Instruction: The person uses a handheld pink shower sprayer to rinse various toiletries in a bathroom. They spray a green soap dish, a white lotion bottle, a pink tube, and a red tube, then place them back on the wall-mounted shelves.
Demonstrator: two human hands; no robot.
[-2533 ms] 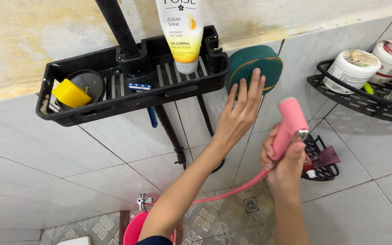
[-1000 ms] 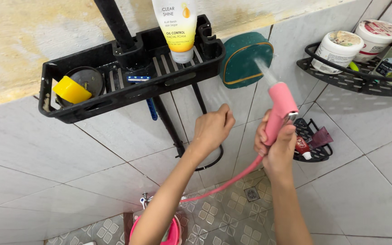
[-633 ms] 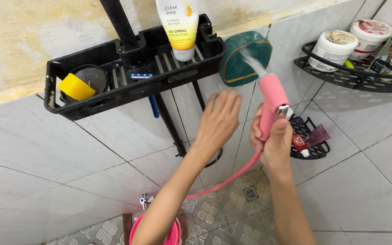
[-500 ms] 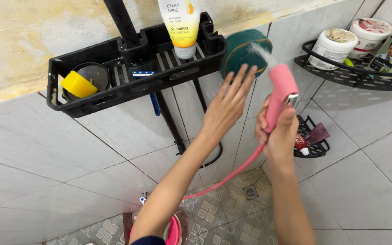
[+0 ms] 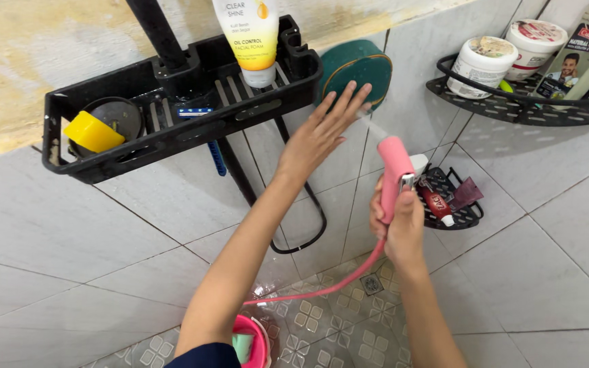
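My right hand [image 5: 398, 221] grips a pink hand sprayer [image 5: 393, 170] with its thumb on the metal lever; a thin spray of water leaves the nozzle toward the wall. A pink hose [image 5: 322, 286] runs down from it toward the floor. My left hand [image 5: 322, 129] is raised with fingers spread, its fingertips at the lower edge of a dark green rounded holder [image 5: 356, 68] fixed on the white tiled wall. The water reaches the wall just below that holder.
A black wall shelf [image 5: 172, 129] carries a yellow soap [image 5: 90, 133], a razor [image 5: 209, 146] and an upside-down white and yellow tube [image 5: 247, 37]. A black corner rack [image 5: 512, 102] with white jars sits at right, a small rack [image 5: 455, 201] with tubes lower down. A pink bucket [image 5: 253, 341] stands on the patterned floor.
My left hand drew back into a fist, then opened and rose again to the green holder. The sprayer in my right hand dropped lower; the view shifted slightly right.
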